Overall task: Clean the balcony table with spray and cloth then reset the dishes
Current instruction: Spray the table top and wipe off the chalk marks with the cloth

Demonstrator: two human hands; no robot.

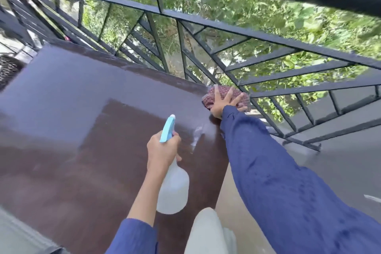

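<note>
Nearest, the left hand (162, 150) grips the spray bottle (173, 189) by its neck above the brown table (61, 130). Farther right, the right hand (221, 104) presses the checked cloth (207, 101) with spread fingers onto the table's far right corner, beside the railing (206, 20).

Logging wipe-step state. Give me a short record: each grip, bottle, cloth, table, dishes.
left grip: holds bottle by the neck, above the table
right grip: fingers spread, presses cloth flat
cloth place: far right corner of table, by railing
table surface: whitish streak between the two grips
dishes: none in view
</note>
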